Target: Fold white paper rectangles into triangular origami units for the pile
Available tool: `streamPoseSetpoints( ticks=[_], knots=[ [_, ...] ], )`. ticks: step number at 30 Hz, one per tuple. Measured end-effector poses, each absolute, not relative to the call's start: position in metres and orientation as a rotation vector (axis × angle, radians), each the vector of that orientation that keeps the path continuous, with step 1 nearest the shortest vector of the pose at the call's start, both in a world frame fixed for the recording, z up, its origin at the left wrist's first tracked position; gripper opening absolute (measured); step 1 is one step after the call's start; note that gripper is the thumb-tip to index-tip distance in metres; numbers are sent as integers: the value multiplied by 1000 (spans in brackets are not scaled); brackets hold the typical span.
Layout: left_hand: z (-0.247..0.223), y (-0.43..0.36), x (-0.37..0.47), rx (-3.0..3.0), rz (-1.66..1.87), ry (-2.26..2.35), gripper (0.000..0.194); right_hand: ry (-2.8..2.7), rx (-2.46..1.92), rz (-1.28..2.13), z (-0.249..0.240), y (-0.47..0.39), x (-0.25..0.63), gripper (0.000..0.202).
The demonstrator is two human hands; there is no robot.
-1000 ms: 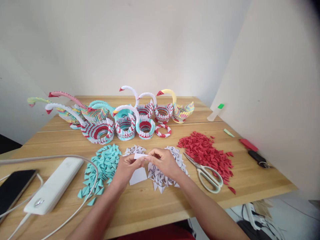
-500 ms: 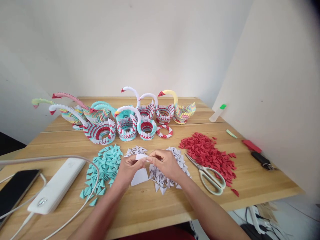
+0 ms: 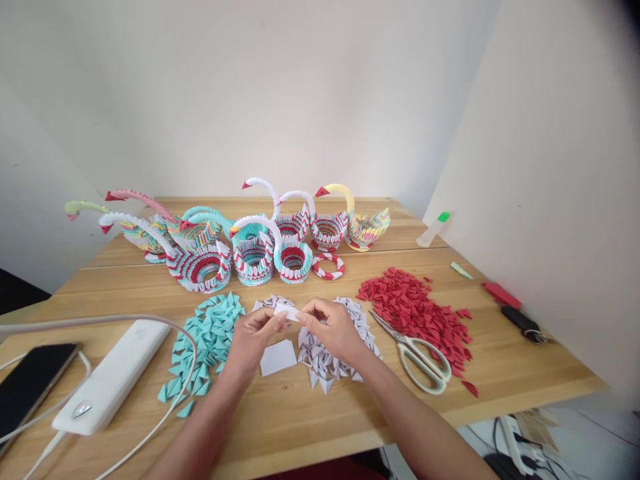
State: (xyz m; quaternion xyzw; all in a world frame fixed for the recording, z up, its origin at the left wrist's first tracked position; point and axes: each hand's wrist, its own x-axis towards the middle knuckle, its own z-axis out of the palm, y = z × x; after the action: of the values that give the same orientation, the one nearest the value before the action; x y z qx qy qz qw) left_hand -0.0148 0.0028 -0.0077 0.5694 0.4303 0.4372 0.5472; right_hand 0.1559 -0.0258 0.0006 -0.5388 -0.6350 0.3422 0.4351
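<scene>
A small white slip of paper is pinched between my left hand and my right hand, raised a little over the table. Both hands have thumb and fingers closed on its ends. Beneath them a white paper rectangle lies flat on the wood. Folded pale grey-white paper triangles are heaped under and beside my right hand, with a smaller part of them behind the slip. To the left of my left hand spreads a pile of turquoise paper triangles.
Folded-paper swans and a red-and-white ring stand at the back. Right lie red triangles, scissors, a glue tube and a black key fob. Left are a white power bank, phone and looping cable.
The slip has tilted and shows a lower, narrower face between my fingers. My left hand has drawn slightly away from the paper rectangle, which shows more fully. The view has shifted a little.
</scene>
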Motion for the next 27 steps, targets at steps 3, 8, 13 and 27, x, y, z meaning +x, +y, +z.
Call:
streamPoseSetpoints(
  ticks=[3, 8, 13, 27],
  knots=[
    [-9, 3, -15, 1330, 1062, 1026, 27, -1576, -1331, 880, 1, -25, 156, 21],
    [-10, 1, -13, 1307, 1105, 1054, 28, -1552, -1349, 867, 0, -25, 153, 19],
    [-10, 0, -14, 1318, 1120, 1046, 27, -1508, -1367, 880, -4, -24, 152, 18],
    [-22, 3, -15, 1423, 1094, 1046, 23, -1572, -1262, 1035, 6, -24, 159, 25]
  ],
)
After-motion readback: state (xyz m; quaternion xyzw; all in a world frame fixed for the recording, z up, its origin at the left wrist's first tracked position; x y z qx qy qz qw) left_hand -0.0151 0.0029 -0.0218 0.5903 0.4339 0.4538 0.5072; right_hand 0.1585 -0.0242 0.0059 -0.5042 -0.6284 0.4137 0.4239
